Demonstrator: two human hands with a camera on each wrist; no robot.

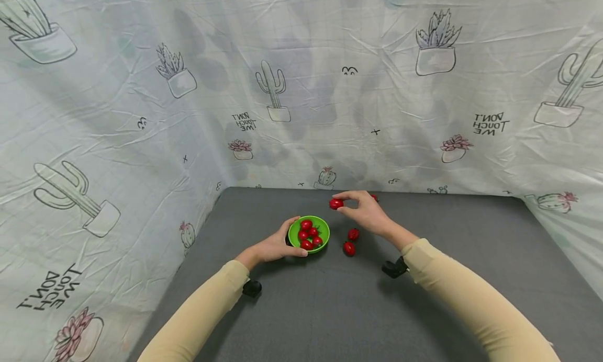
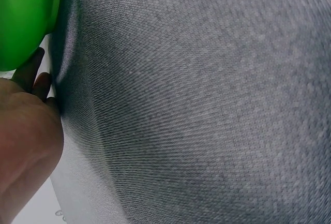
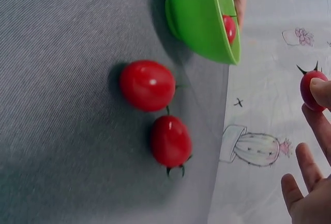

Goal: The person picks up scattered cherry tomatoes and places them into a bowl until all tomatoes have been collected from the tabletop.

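My left hand (image 1: pixel 274 246) grips a green bowl (image 1: pixel 325 227) by its side, thumb at the near rim and fingers round the far side. Several red cherry tomatoes (image 1: pixel 306 225) lie inside it. In the left wrist view the bowl (image 2: pixel 23 17) shows at the upper left above my fingers. My right hand (image 1: pixel 366 211) pinches one cherry tomato (image 1: pixel 336 204) between thumb and fingertip, above the table and right of the bowl. The right wrist view shows this tomato (image 3: pixel 309 90) with its green stem, the other fingers spread below.
Two cherry tomatoes, one nearer (image 1: pixel 348 248) and one farther (image 1: pixel 353 234), lie on the grey table (image 1: pixel 301 309) right of the bowl. Another tomato (image 1: pixel 375 197) shows partly behind my right hand. A cactus-print cloth (image 1: pixel 306 90) hangs behind the table and along its sides.
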